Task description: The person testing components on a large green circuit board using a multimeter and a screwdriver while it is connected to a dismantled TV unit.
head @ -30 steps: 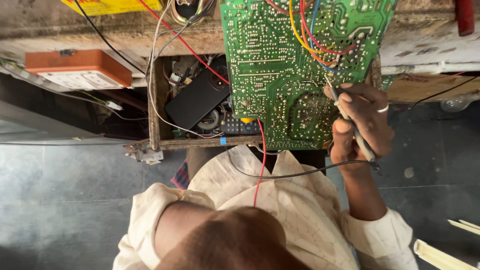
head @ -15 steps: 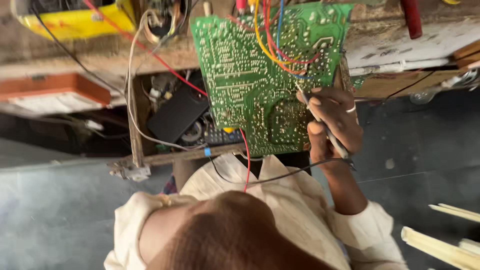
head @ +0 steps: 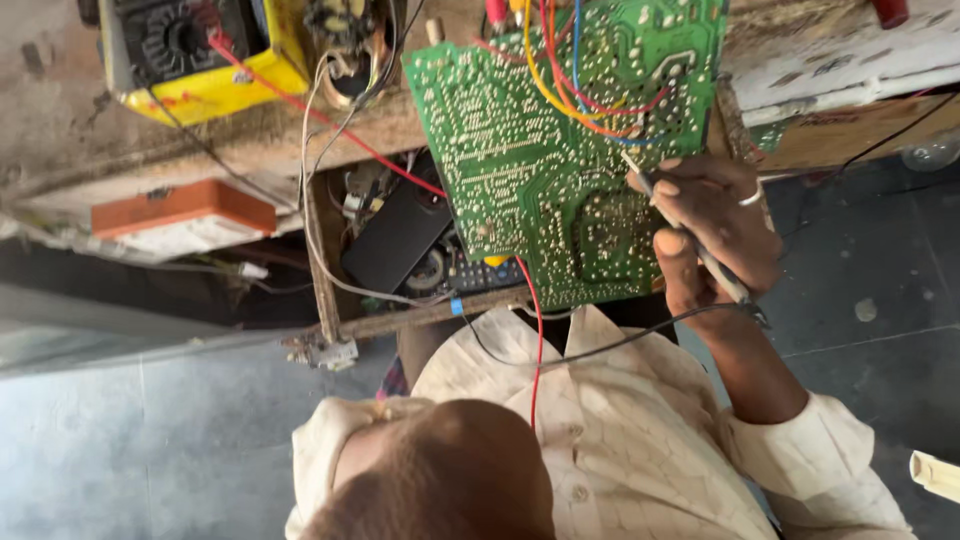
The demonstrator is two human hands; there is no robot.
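Note:
A green circuit board [head: 540,170] stands tilted with its solder side toward me, and coloured wires run across its top. My right hand [head: 715,235], a ring on one finger, grips a thin pen-like tool [head: 700,255] with a black cable. The tool's tip touches the board near its right edge. My left hand is out of sight. A head and a cream shirt [head: 620,440] fill the bottom of the view.
A yellow multimeter [head: 200,70] with a red lead lies on the worn bench at the top left. An orange box [head: 180,208] sits below it. An open wooden drawer [head: 325,250] holds a black device [head: 395,240] and loose parts. Grey floor lies on both sides.
The view has shifted so that the multimeter now shows at the top left. My right hand stays at the board's right edge with the tool on it.

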